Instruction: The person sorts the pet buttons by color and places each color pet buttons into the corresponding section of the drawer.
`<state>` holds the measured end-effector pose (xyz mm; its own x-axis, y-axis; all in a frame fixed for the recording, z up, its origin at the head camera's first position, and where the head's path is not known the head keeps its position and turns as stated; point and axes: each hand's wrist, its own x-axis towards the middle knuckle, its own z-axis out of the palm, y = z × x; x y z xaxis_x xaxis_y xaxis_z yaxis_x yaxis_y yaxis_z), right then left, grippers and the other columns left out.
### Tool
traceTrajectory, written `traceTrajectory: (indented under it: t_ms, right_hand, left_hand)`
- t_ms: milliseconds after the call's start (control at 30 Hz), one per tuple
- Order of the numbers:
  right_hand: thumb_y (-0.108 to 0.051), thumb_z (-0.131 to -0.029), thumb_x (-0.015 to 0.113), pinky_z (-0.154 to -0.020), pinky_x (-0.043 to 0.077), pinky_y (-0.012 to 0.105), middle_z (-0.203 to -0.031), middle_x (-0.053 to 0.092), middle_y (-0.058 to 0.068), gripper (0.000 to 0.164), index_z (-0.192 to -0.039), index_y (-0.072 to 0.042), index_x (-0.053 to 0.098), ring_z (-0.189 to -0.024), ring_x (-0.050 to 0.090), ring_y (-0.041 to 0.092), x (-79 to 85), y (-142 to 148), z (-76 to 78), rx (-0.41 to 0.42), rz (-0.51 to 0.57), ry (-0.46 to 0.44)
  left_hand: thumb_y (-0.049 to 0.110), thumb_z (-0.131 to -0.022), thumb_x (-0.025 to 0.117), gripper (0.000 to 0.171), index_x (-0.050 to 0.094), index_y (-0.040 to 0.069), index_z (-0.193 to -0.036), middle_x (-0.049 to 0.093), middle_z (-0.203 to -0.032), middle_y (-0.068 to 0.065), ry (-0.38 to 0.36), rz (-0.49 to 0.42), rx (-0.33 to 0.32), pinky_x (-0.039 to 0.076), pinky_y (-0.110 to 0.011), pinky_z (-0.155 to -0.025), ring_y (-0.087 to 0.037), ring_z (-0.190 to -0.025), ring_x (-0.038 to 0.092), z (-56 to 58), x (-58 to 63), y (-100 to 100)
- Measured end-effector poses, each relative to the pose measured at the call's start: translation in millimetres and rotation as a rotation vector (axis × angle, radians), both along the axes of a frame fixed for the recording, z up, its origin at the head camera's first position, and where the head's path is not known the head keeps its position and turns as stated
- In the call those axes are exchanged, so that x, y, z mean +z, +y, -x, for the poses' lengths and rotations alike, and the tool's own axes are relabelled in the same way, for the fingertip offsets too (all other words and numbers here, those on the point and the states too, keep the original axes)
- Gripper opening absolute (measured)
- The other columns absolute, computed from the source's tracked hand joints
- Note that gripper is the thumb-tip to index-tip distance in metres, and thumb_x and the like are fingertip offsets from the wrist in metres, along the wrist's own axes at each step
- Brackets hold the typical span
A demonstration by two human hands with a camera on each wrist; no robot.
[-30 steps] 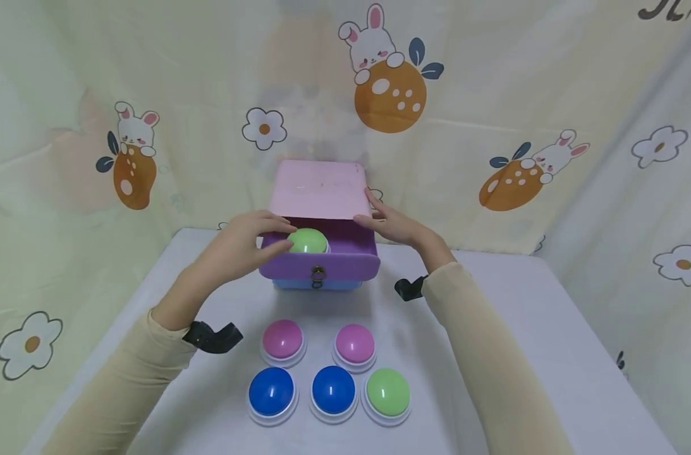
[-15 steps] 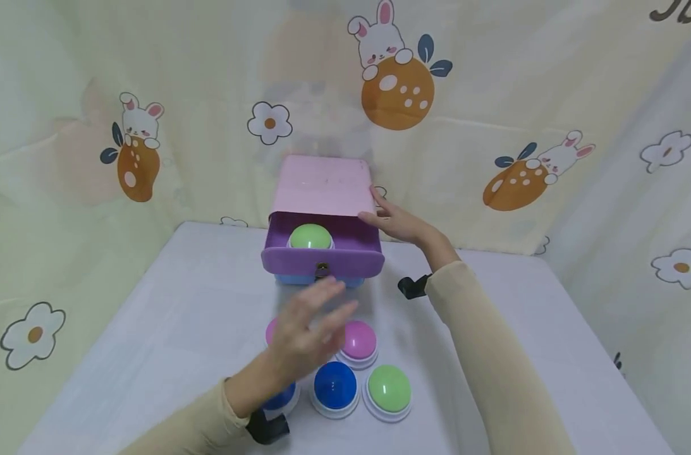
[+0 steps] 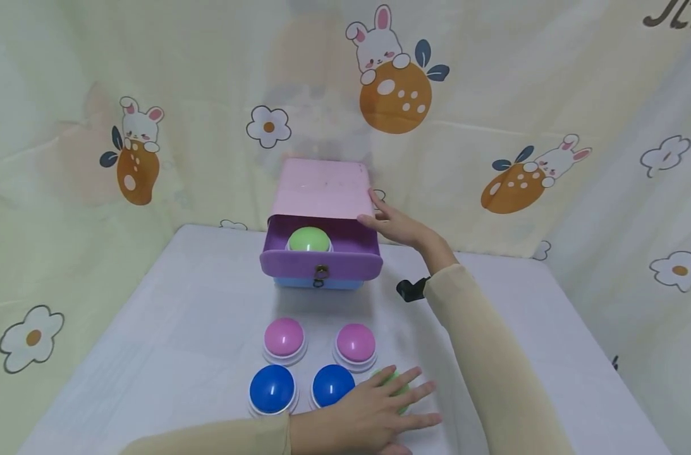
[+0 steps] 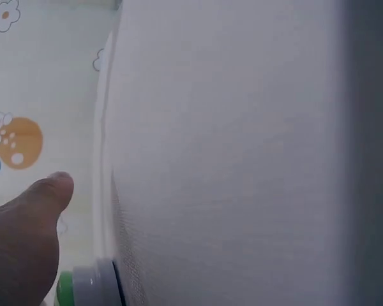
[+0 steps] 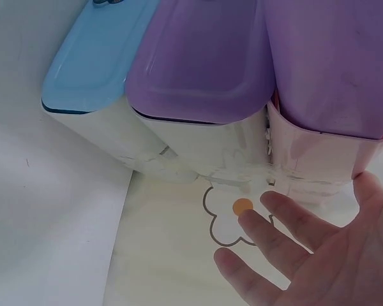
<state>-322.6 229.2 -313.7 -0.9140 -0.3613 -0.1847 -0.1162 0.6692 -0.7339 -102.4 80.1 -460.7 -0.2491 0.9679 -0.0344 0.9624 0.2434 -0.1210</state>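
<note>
The left hand (image 3: pixel 373 411) hides most of 1 green dome (image 3: pixel 403 389) and part of 1 blue dome (image 3: pixel 330 383); the head view's edge crops the lettering (image 3: pixel 655 15).

Six domes (image 3: pixel 284 337), one drawer cabinet (image 3: pixel 325 189)

Looks glossy plastic on blue domes (image 3: pixel 272 388), smooth plastic on purple drawer (image 3: pixel 288 264), metal on drawer pulls (image 3: pixel 321 268), matt cloth on sleeve (image 3: pixel 493 341).

Head view: bright, diffuse, even light. Small white glints sit on the blue domes (image 3: pixel 272 388); a soft shadow falls on the desk (image 3: pixel 208 303) before the drawer box (image 3: pixel 322 189). Left wrist: dimmer, grey; right-edge dark band (image 4: pixel 373 153) is blurred. Right wrist: muted; fingers (image 5: pixel 274 241) shaded.
</note>
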Motion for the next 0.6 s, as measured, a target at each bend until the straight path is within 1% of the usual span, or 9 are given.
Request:
traceTrajectory:
  t_ms: [100,200,333,400,467,533,600]
  right_hand:
    - [-0.062,-0.089,0.049,-0.114,0.022,0.057,-0.154,0.031,0.013,0.086,-0.149,-0.042,-0.01,-0.144,0.025,0.031,-0.1,0.5,0.5,0.005,0.011,-0.005]
    - [-0.062,-0.089,0.049,-0.114,0.023,0.057,-0.153,0.032,0.012,0.086,-0.149,-0.043,-0.009,-0.143,0.026,0.03,-0.3,-0.4,-0.2,-0.002,0.011,-0.005]
    - [-0.064,-0.088,0.049,-0.113,0.023,0.058,-0.153,0.033,0.011,0.086,-0.148,-0.044,-0.009,-0.143,0.027,0.03,-0.4,-1.0,-0.5,-0.005,-0.002,0.005]
    - [-0.066,-0.087,0.049,-0.113,0.023,0.058,-0.152,0.034,0.011,0.087,-0.148,-0.045,-0.009,-0.143,0.027,0.03,-1.1,-1.2,0.2,-0.009,-0.004,0.005]
    - [-0.066,-0.086,0.049,-0.113,0.023,0.058,-0.152,0.035,0.01,0.088,-0.148,-0.045,-0.009,-0.143,0.027,0.029,-2.1,-1.1,0.9,-0.009,-0.002,0.005]
    - [-0.066,-0.086,0.049,-0.114,0.023,0.058,-0.152,0.035,0.01,0.087,-0.148,-0.045,-0.009,-0.143,0.027,0.029,-2.5,-0.9,1.3,-0.011,-0.003,0.006]
    - [-0.065,-0.087,0.049,-0.114,0.023,0.057,-0.152,0.035,0.011,0.087,-0.148,-0.044,-0.01,-0.143,0.027,0.029,-2.2,-0.6,1.2,-0.006,0.002,0.006]
  left_hand:
    - [0.065,-0.095,0.023,0.066,-0.003,0.04,-0.151,-0.007,-0.161,0.002,-0.022,0.048,0.045,0.02,-0.044,-0.119,-0.026,-0.149,-0.005,3.3,-2.1,4.3]
    - [0.066,-0.094,0.026,0.066,0.002,0.042,-0.15,0.001,-0.162,0.004,-0.013,0.076,0.075,0.021,-0.042,-0.118,-0.024,-0.149,0.004,5.7,-2.3,4.1]
    - [0.064,-0.094,0.031,0.063,0.012,0.042,-0.15,0.012,-0.161,0.005,0.012,0.074,0.089,0.025,-0.04,-0.117,-0.021,-0.148,0.013,10.4,-1.7,2.4]
    - [0.063,-0.094,0.034,0.062,0.016,0.042,-0.15,0.016,-0.16,0.005,0.004,0.063,0.098,0.028,-0.04,-0.116,-0.021,-0.147,0.016,14.3,-1.0,0.9]
    - [0.063,-0.093,0.036,0.061,0.018,0.044,-0.149,0.019,-0.159,0.007,-0.021,0.058,0.103,0.031,-0.04,-0.114,-0.02,-0.146,0.019,19.2,0.2,-0.8]
    - [0.063,-0.093,0.038,0.061,0.018,0.046,-0.148,0.022,-0.158,0.009,-0.049,0.065,0.094,0.034,-0.039,-0.112,-0.02,-0.145,0.023,24.8,1.9,-1.9]
    - [0.062,-0.092,0.04,0.061,0.018,0.048,-0.147,0.023,-0.157,0.011,-0.103,0.08,0.078,0.036,-0.038,-0.111,-0.019,-0.144,0.025,30.1,4.6,-2.2]
